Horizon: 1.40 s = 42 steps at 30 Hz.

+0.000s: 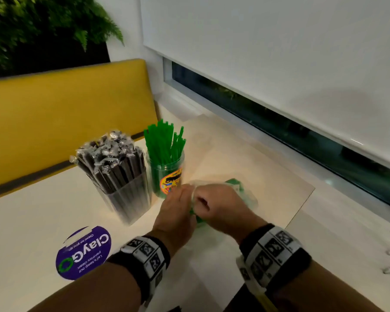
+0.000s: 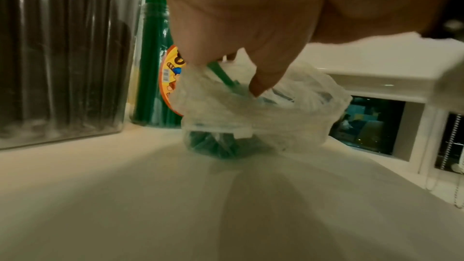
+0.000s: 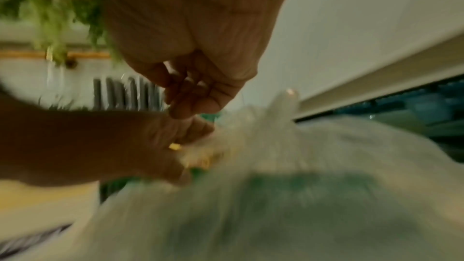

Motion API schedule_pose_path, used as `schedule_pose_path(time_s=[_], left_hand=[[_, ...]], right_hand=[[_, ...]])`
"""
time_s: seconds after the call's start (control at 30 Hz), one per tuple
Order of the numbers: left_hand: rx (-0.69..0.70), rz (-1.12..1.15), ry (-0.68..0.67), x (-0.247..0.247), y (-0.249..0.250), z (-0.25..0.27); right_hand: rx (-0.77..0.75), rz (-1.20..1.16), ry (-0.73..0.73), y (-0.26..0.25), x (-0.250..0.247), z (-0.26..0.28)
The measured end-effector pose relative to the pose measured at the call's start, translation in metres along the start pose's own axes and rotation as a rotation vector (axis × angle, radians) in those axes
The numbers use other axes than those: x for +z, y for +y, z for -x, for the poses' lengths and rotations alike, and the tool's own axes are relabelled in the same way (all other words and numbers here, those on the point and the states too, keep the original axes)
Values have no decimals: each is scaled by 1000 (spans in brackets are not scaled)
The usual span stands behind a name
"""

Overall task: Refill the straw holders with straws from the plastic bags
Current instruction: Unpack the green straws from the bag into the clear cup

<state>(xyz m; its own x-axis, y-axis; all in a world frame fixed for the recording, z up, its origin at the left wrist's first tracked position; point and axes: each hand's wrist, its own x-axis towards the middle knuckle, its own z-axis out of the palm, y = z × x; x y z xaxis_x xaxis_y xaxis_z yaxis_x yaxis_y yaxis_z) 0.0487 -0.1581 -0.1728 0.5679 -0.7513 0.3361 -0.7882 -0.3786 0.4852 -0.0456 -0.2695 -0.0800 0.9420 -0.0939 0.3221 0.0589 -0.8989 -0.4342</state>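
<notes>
**A:** Both hands work at the mouth of a plastic bag (image 1: 236,190) of green straws lying on the pale bench (image 1: 268,176), just near and right of the two holders. The left hand (image 1: 175,213) pinches the crumpled bag opening between thumb and fingertips (image 2: 261,84); the right hand (image 1: 220,207) is curled on the bag beside it, the two hands touching.

**B:** And the holders?

**A:** A round jar (image 1: 166,171) with a bright label stands partly filled with green straws (image 1: 164,140). Left of it, touching or nearly so, a clear square holder (image 1: 126,192) is packed with wrapped black straws (image 1: 109,156).

**B:** How should this step go?

**A:** My judgement: open the mouth wide before pulling, hold the bag body down with one hand, and draw the straws out as a bunch, ends aligned, so they drop upright into the jar without knocking it over.

**B:** What is unclear?

**A:** The right wrist view is blurred, so what exactly the right fingers pinch is hard to tell, film or knot. The hands cover most of the bag from above. Whether the bag is already open I cannot tell, nor how many straws remain. A round purple sticker (image 1: 83,255) lies near left.
</notes>
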Motion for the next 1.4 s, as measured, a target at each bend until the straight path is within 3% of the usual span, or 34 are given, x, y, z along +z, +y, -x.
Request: schedule_pose_path(time_s=[0.13, 0.2, 0.33, 0.5, 0.57, 0.67, 0.77, 0.9, 1.13, 1.27, 1.4], left_hand=[[-261, 47, -337, 2, -13, -12], [-323, -21, -476, -7, -4, -15], [-501, 121, -613, -9, 3, -19], [-744, 639, -542, -16, 6, -14], [-770, 599, -596, -16, -1, -11], [-678, 329, -690, -17, -4, -8], [-617, 159, -636, -13, -3, -8], [-683, 239, -547, -12, -8, -10], [-692, 489, -565, -10, -12, -15], [-735, 490, -456, -12, -20, -14], [-653, 401, -371, -13, -17, -11]], right_hand=[[128, 94, -133, 28, 49, 35], [159, 151, -205, 42, 56, 42], [67, 252, -302, 47, 50, 45], [-9, 475, -451, 51, 47, 47], [-38, 533, -463, 49, 43, 46], [-231, 491, -393, 43, 43, 44], [-318, 377, -402, 43, 54, 50], [-250, 361, -435, 48, 59, 50], [-207, 532, -419, 43, 63, 36], [6, 313, -337, 35, 41, 20], [191, -3, -212, 7, 1, 1]])
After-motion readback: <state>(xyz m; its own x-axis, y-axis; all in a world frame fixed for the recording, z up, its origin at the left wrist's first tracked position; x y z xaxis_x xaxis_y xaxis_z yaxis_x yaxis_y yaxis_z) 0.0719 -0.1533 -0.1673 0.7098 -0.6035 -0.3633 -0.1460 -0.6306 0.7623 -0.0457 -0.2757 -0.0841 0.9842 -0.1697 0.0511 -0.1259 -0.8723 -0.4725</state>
